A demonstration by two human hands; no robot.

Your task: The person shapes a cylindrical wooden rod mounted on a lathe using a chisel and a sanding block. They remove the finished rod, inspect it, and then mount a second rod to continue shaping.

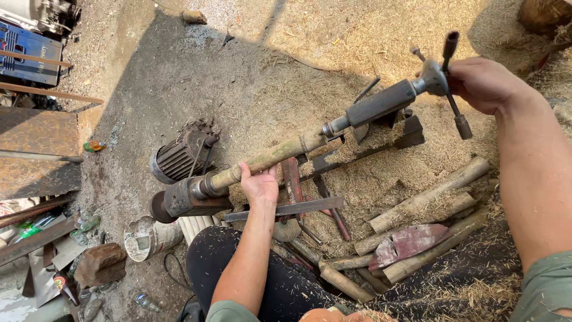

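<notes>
A pale bamboo pole (271, 157) is mounted lengthwise in a rusty home-made lathe, between the headstock (187, 197) at the left and the grey tailstock (381, 102) at the upper right. My left hand (258, 182) is wrapped around the pole near its left end. My right hand (484, 83) grips the tailstock crank handle (451, 83), a hub with dark spokes. My knee in black trousers (220, 262) is just below the machine.
An electric motor (179, 156) sits behind the headstock. Several cut bamboo lengths (429, 194) and a reddish cleaver (408, 243) lie in shavings at the right. A flat metal tool rest (286, 210), a paint can (146, 238) and scrap boards (36, 152) are at the left.
</notes>
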